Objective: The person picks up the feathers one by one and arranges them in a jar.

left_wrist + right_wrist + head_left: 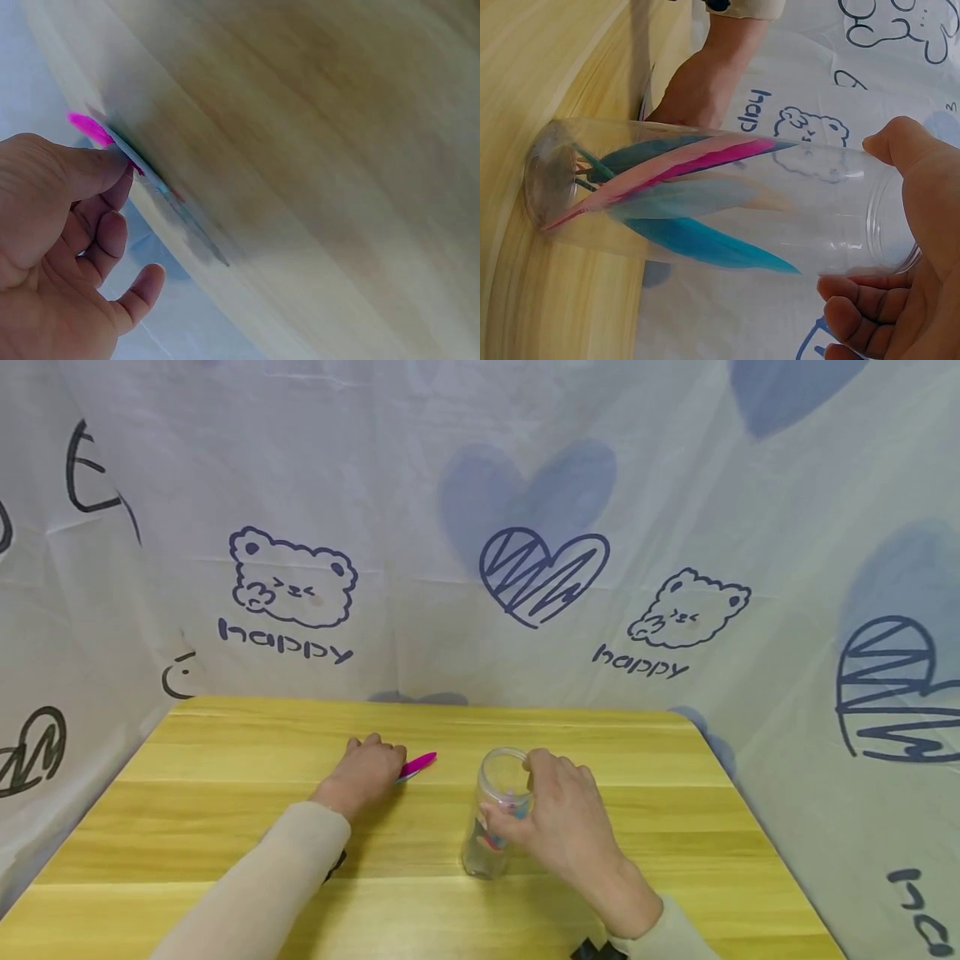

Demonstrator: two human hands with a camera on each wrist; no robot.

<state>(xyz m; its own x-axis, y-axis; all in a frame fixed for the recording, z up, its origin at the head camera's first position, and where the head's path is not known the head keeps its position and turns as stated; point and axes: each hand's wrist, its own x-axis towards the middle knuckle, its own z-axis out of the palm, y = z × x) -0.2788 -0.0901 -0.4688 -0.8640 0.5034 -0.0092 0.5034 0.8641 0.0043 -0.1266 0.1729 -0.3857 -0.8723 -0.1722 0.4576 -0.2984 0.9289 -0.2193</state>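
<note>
Near the back of the table my left hand (367, 777) pinches a feather (418, 765) between thumb and fingers. In the left wrist view the feather (91, 129) shows a bright magenta end and a thin bluish length lying close over the wood. My right hand (566, 806) grips a tall clear jar (477, 862) around its open top, thumb on one side and fingers on the other. Inside the jar, in the right wrist view, stand several feathers: a pink one (649, 180), a bright blue one (712, 246), dark teal and pale ones, quills toward the base.
The wooden table (247, 752) has yellowish grain and rounded back corners. A white cloth (405, 510) with hearts and bear drawings hangs behind it and along both sides.
</note>
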